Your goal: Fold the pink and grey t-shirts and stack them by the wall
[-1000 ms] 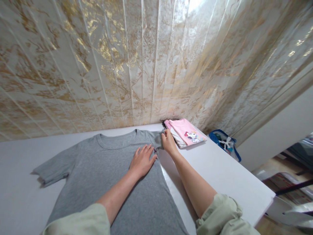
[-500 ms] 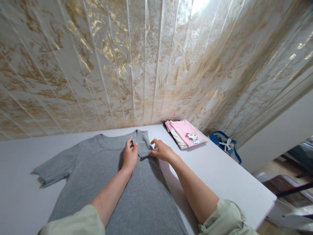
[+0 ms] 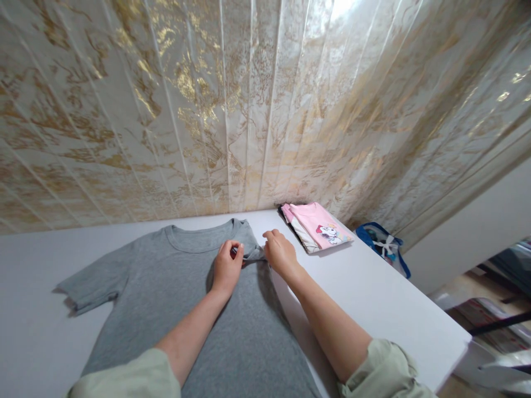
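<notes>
A grey T-shirt (image 3: 166,287) lies flat, front up, on a white table (image 3: 373,298). Its right sleeve is folded inward over the chest. My left hand (image 3: 226,268) pinches the edge of that folded sleeve near the collar. My right hand (image 3: 281,254) rests at the sleeve's outer fold by the shoulder, fingers curled onto the cloth. The shirt's left sleeve still lies spread out at the left.
A folded pink top with a cartoon print (image 3: 319,229) sits on a small stack at the table's far right corner. A blue bag (image 3: 384,246) hangs beyond the right edge. A gold-patterned curtain (image 3: 249,110) backs the table.
The right sleeve, spread out a second ago, has been folded inward onto the chest. My left hand went from lying flat to pinching the sleeve; my right hand moved in with it.
</notes>
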Action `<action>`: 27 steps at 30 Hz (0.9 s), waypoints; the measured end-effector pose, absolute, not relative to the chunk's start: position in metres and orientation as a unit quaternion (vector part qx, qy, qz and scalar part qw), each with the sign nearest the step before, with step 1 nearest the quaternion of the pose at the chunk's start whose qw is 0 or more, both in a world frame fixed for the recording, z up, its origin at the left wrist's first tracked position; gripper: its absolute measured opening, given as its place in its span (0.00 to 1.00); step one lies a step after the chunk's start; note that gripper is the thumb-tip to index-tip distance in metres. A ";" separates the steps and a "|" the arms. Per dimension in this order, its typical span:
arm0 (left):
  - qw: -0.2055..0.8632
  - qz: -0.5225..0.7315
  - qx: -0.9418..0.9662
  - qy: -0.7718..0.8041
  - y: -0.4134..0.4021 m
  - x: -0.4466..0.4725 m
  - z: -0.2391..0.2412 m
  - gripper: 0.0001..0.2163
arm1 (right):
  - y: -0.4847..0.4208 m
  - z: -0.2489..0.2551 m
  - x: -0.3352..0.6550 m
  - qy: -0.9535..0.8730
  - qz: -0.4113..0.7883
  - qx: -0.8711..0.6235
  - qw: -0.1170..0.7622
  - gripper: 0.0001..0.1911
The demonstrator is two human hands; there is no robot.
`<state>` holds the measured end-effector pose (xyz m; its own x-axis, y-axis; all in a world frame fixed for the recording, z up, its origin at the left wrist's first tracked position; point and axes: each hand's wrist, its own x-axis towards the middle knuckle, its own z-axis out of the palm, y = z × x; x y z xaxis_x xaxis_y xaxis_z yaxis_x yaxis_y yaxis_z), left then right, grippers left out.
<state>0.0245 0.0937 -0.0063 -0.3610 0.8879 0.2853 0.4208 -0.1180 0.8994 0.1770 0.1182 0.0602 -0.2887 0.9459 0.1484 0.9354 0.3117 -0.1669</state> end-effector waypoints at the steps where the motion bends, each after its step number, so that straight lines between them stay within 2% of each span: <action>1: 0.211 0.534 0.522 0.631 0.094 0.024 -0.006 0.09 | 0.117 0.061 0.174 -0.817 0.037 -0.564 0.117 0.17; 5: 0.185 0.526 0.522 0.645 0.098 0.022 -0.009 0.07 | 0.118 0.058 0.170 -0.842 0.101 -0.521 0.099 0.15; 9: 0.170 0.516 0.519 0.660 0.101 0.020 -0.012 0.09 | 0.120 0.055 0.172 -0.821 0.109 -0.540 0.151 0.17; 15: 0.170 0.496 0.511 0.680 0.102 0.015 -0.011 0.11 | 0.121 0.062 0.176 -0.844 0.144 -0.513 0.062 0.16; 20: 0.172 0.483 0.517 0.685 0.103 0.013 -0.012 0.11 | 0.122 0.057 0.174 -0.831 0.092 -0.532 0.135 0.17; 24: 0.159 0.471 0.534 0.684 0.103 0.014 -0.014 0.10 | 0.120 0.032 0.164 -0.863 0.090 -0.480 0.134 0.23; 27: 0.141 0.458 0.550 0.684 0.101 0.016 -0.013 0.10 | 0.118 0.016 0.157 -0.846 0.102 -0.514 0.102 0.28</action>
